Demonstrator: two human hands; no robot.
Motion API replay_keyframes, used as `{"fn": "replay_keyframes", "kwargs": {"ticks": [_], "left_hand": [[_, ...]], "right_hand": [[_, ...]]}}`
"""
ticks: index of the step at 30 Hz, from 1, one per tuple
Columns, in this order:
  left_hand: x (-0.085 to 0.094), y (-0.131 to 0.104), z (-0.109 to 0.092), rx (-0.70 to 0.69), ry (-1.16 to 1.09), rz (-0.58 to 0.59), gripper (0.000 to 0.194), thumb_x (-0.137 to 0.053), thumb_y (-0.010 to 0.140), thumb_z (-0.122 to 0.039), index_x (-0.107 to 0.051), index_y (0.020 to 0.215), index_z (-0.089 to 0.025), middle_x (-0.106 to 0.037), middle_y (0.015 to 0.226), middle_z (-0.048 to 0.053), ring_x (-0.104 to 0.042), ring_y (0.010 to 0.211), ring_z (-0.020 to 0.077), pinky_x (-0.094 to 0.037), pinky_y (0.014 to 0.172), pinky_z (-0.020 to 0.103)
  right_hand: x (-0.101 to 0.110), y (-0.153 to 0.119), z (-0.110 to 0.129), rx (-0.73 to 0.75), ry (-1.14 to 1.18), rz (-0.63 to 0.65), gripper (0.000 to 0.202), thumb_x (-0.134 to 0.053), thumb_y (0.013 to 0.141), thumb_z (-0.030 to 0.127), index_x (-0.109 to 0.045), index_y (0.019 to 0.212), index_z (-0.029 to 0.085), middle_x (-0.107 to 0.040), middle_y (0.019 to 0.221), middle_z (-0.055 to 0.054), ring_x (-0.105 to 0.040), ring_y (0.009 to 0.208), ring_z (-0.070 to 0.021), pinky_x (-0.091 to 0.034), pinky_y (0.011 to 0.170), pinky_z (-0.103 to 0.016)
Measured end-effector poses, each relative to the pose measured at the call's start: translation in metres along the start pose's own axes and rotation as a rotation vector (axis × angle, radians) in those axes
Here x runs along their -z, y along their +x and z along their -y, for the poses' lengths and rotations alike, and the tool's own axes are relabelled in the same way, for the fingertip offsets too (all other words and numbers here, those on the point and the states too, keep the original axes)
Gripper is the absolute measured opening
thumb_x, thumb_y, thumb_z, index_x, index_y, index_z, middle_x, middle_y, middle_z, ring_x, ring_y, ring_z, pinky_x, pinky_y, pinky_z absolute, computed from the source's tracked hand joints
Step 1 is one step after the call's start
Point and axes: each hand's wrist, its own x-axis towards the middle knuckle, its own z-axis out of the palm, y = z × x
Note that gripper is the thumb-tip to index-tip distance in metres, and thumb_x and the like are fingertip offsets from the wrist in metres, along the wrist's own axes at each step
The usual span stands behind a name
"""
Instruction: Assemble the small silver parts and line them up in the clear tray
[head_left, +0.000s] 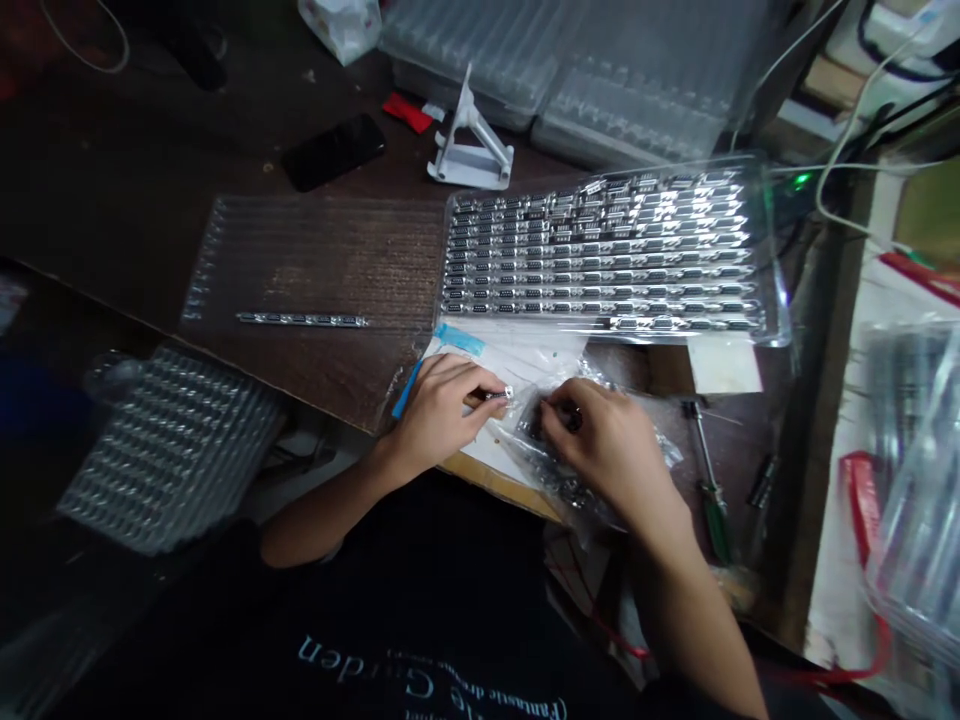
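Note:
My left hand (439,408) pinches a small silvery D-sub connector (498,395) between thumb and fingertips, above a white sheet. Close by on the right, my right hand (604,432) has its thumb and fingers drawn together over a clear plastic bag (574,490) of small metal parts. Whatever those fingertips hold is too small to make out. Beyond both hands lies a clear ribbed tray (774,305) filled with rows of similar connectors. A second clear tray (330,255), on the left, bears a single short row of connectors (300,320) along its near edge.
A green-handled screwdriver (716,520) lies right of my right hand. Farther back are a black phone (334,152), a white phone stand (472,150) and stacked clear trays (615,110). More filled trays (165,450) are stacked below the table's left edge.

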Motion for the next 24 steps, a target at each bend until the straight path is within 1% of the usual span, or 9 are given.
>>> {"fn": "replay_keyframes", "kwargs": {"ticks": [2, 6, 11, 13, 15, 18, 20, 22, 24], "left_hand": [[0.001, 0.000, -0.001, 0.013, 0.005, 0.022, 0.011, -0.072, 0.088, -0.029, -0.067, 0.081, -0.022, -0.076, 0.088, 0.000, -0.065, 0.090, 0.0203, -0.043, 0.088, 0.037], [0.004, 0.002, -0.003, -0.006, -0.012, 0.053, 0.009, -0.072, 0.088, -0.028, -0.068, 0.082, -0.022, -0.076, 0.088, -0.001, -0.066, 0.090, 0.0202, -0.042, 0.087, 0.037], [0.005, 0.002, -0.001, -0.025, -0.010, 0.071, 0.008, -0.071, 0.089, -0.029, -0.070, 0.085, -0.022, -0.076, 0.087, 0.000, -0.066, 0.088, 0.0196, -0.043, 0.085, 0.036], [0.005, 0.001, -0.001, -0.048, -0.031, 0.039, 0.010, -0.070, 0.090, -0.030, -0.070, 0.085, -0.021, -0.076, 0.087, 0.000, -0.067, 0.087, 0.0195, -0.045, 0.084, 0.036], [0.008, 0.000, -0.001, -0.059, -0.074, -0.037, 0.010, -0.068, 0.092, -0.029, -0.069, 0.086, -0.021, -0.076, 0.088, 0.001, -0.067, 0.087, 0.0190, -0.047, 0.084, 0.035], [0.022, -0.002, 0.004, -0.027, -0.121, -0.157, 0.006, -0.067, 0.092, -0.025, -0.068, 0.088, -0.021, -0.076, 0.092, 0.003, -0.068, 0.091, 0.0184, -0.051, 0.086, 0.034], [0.038, -0.003, 0.013, 0.012, -0.088, -0.188, 0.003, -0.068, 0.091, -0.024, -0.069, 0.092, -0.021, -0.076, 0.095, 0.003, -0.069, 0.093, 0.0182, -0.052, 0.087, 0.032], [0.055, -0.003, 0.026, 0.057, 0.003, -0.212, 0.006, -0.066, 0.091, -0.024, -0.069, 0.095, -0.021, -0.076, 0.096, 0.002, -0.069, 0.093, 0.0179, -0.052, 0.087, 0.031], [0.071, -0.001, 0.040, 0.094, 0.129, -0.248, 0.008, -0.064, 0.091, -0.025, -0.069, 0.096, -0.021, -0.075, 0.097, 0.002, -0.068, 0.093, 0.0184, -0.051, 0.088, 0.032]], "right_hand": [[0.001, -0.001, -0.001, 0.005, 0.093, -0.032, 0.012, -0.055, 0.092, 0.021, -0.066, 0.092, 0.020, -0.071, 0.084, -0.007, -0.067, 0.074, -0.0231, -0.047, 0.066, -0.033], [0.002, -0.002, -0.003, 0.059, 0.180, -0.130, 0.023, -0.048, 0.097, 0.021, -0.068, 0.106, 0.022, -0.073, 0.101, -0.009, -0.070, 0.089, -0.0242, -0.053, 0.077, -0.035], [0.000, 0.000, -0.005, 0.026, 0.185, -0.178, 0.017, -0.055, 0.094, 0.026, -0.071, 0.095, 0.022, -0.074, 0.091, -0.008, -0.071, 0.083, -0.0245, -0.055, 0.076, -0.037], [-0.002, 0.003, -0.003, 0.021, 0.183, -0.179, 0.017, -0.055, 0.094, 0.025, -0.072, 0.092, 0.021, -0.074, 0.090, -0.009, -0.070, 0.083, -0.0245, -0.055, 0.077, -0.037], [-0.006, 0.006, 0.001, 0.042, 0.200, -0.166, 0.021, -0.052, 0.094, 0.020, -0.072, 0.095, 0.020, -0.074, 0.092, -0.009, -0.070, 0.084, -0.0231, -0.055, 0.078, -0.036], [-0.015, 0.011, 0.013, 0.150, 0.268, -0.093, 0.026, -0.047, 0.095, 0.015, -0.072, 0.102, 0.018, -0.073, 0.097, -0.009, -0.069, 0.086, -0.0205, -0.055, 0.078, -0.033], [-0.021, 0.012, 0.021, 0.234, 0.281, -0.041, 0.026, -0.047, 0.097, 0.015, -0.071, 0.107, 0.017, -0.072, 0.100, -0.009, -0.068, 0.088, -0.0199, -0.054, 0.079, -0.032], [-0.026, 0.013, 0.028, 0.284, 0.203, -0.013, 0.026, -0.047, 0.098, 0.014, -0.069, 0.111, 0.016, -0.071, 0.103, -0.010, -0.066, 0.089, -0.0208, -0.053, 0.081, -0.033], [-0.030, 0.012, 0.032, 0.305, 0.069, -0.024, 0.025, -0.049, 0.097, 0.013, -0.069, 0.113, 0.016, -0.070, 0.103, -0.011, -0.064, 0.089, -0.0228, -0.051, 0.081, -0.035]]}}
